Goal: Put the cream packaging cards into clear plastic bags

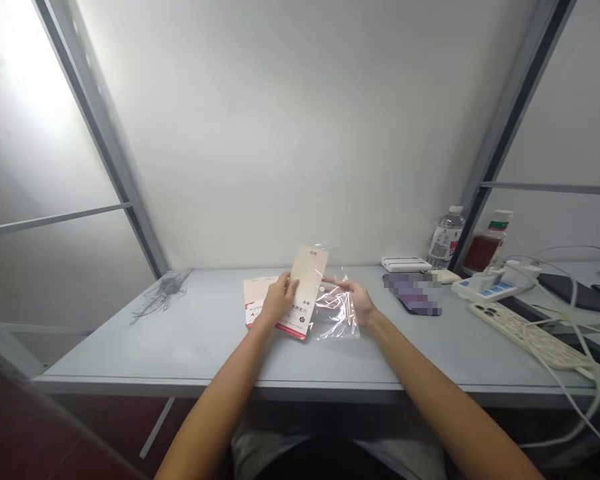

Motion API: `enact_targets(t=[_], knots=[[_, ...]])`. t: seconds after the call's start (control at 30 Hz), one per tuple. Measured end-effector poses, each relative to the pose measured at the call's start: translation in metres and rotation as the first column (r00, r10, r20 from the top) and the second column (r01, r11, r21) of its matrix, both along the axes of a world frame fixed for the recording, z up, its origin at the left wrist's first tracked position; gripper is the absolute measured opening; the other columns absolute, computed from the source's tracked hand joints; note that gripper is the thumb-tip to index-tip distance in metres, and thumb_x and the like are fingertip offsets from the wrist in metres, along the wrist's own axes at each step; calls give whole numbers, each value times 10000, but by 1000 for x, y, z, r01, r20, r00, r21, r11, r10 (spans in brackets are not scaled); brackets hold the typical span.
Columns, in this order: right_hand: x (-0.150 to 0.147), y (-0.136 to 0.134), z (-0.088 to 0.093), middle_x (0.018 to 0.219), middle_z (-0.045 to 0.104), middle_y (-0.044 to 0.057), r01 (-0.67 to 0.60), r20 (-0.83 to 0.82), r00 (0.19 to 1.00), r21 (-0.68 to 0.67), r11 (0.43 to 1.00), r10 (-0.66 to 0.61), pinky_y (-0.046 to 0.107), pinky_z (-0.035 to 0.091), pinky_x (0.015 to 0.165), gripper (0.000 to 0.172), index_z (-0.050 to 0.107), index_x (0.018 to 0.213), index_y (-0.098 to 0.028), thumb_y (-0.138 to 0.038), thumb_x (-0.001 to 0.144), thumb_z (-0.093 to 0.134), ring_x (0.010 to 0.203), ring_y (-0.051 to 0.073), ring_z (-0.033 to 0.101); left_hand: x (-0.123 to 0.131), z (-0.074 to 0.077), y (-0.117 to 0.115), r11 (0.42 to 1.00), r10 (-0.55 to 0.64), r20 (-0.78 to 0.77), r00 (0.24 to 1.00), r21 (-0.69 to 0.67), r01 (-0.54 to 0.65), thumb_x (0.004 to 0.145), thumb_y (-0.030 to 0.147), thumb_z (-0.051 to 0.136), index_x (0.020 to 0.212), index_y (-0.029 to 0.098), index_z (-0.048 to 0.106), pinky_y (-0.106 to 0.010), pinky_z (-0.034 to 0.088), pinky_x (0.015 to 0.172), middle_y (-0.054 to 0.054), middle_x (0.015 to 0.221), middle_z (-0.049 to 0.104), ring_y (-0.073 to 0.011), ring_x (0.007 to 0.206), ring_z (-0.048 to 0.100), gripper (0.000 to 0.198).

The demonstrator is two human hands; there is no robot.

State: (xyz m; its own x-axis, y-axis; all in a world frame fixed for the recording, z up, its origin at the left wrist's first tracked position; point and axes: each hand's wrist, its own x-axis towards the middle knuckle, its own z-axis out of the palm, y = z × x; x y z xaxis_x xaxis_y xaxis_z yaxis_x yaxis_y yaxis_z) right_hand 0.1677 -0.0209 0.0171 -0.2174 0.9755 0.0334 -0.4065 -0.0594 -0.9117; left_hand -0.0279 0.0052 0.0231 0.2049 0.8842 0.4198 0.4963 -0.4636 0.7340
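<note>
My left hand (280, 297) is closed on a cream cardboard packet (310, 270) with dark printing and a red lower edge. The packet is tilted, its top leaning right. Behind that hand, more cream packets (253, 291) with red printing lie on the table; how many is unclear. My right hand (360, 303) grips a clear plastic bag (337, 323) at its right side, with the index finger reaching left along the upper part. The bag's left side meets the packet's right edge; whether the packet is partly inside it I cannot tell.
The grey table (190, 343) meets a white wall. At the right are a phone (413, 293), a white box (405, 265), a water bottle (446, 237), a bottle of red liquid (486, 243), a power strip (487, 288), a cream keyboard-like object (530, 337) and loose white cables. A dark mesh bundle (167, 290) lies left.
</note>
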Motion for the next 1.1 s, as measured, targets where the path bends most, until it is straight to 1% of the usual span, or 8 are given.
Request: enact_targets(t=[0.1, 0.2, 0.33, 0.6, 0.73, 0.93, 1.03, 1.1], knots=[[-3, -1, 1, 926, 658, 123, -85, -50, 995, -18, 996, 84, 422, 508, 718, 325, 552, 1023, -144, -293, 829, 338, 803, 238, 643, 1, -1, 0, 1000, 29, -6, 1000, 6, -29, 847, 428, 368, 1096, 215, 527, -241, 376, 547, -25, 751, 623, -144, 616, 544, 364], [-6, -3, 0, 881, 666, 124, -123, -10, 992, -74, 990, 122, 408, 517, 699, 317, 554, 996, -150, -355, 858, 356, 767, 232, 649, 3, 0, -2, 999, 39, 17, 999, 16, -39, 844, 428, 379, 1107, 220, 527, -239, 367, 536, -21, 734, 617, -143, 601, 538, 366], [-9, -4, -2, 857, 667, 133, -121, 37, 991, -136, 983, 127, 416, 525, 676, 342, 542, 995, -142, -423, 851, 411, 719, 235, 653, 3, 1, -4, 998, 52, 30, 998, 38, -53, 850, 443, 360, 1125, 229, 518, -239, 369, 543, -14, 725, 604, -136, 589, 527, 383], [-11, -3, -5, 850, 666, 125, -129, 54, 989, -148, 981, 138, 396, 538, 646, 369, 527, 995, -141, -458, 857, 397, 695, 227, 663, 2, 2, -5, 994, 76, -5, 997, 81, -76, 856, 430, 359, 1126, 212, 516, -255, 398, 624, -38, 784, 622, -157, 683, 559, 380], [-6, -3, -2, 902, 664, 148, -149, 96, 982, -140, 979, 163, 390, 535, 663, 393, 539, 975, -131, -477, 848, 401, 713, 241, 671, -1, 6, -5, 991, 67, -28, 997, 120, -64, 859, 414, 364, 1129, 217, 515, -269, 403, 685, -41, 814, 628, -168, 739, 565, 366], [1, -6, 5, 972, 655, 181, -192, 132, 968, -147, 970, 212, 373, 529, 643, 442, 576, 960, -107, -478, 860, 357, 738, 255, 671, -6, 10, -4, 989, 70, -31, 997, 133, -65, 856, 396, 381, 1129, 229, 530, -280, 402, 715, -42, 800, 630, -179, 747, 567, 353], [0, -7, 4, 950, 665, 165, -200, 138, 966, -144, 969, 220, 367, 526, 641, 427, 580, 955, -123, -480, 857, 367, 724, 244, 671, -4, 9, -6, 988, 79, -16, 997, 137, -76, 857, 392, 383, 1127, 233, 532, -278, 405, 728, -39, 808, 631, -178, 763, 572, 347], [-2, -7, 2, 897, 676, 148, -206, 141, 964, -152, 967, 227, 361, 525, 630, 402, 575, 936, -133, -477, 850, 387, 687, 233, 671, -2, 8, -6, 988, 76, -7, 997, 134, -74, 858, 392, 380, 1124, 229, 531, -276, 408, 722, -37, 804, 630, -175, 760, 574, 347]])
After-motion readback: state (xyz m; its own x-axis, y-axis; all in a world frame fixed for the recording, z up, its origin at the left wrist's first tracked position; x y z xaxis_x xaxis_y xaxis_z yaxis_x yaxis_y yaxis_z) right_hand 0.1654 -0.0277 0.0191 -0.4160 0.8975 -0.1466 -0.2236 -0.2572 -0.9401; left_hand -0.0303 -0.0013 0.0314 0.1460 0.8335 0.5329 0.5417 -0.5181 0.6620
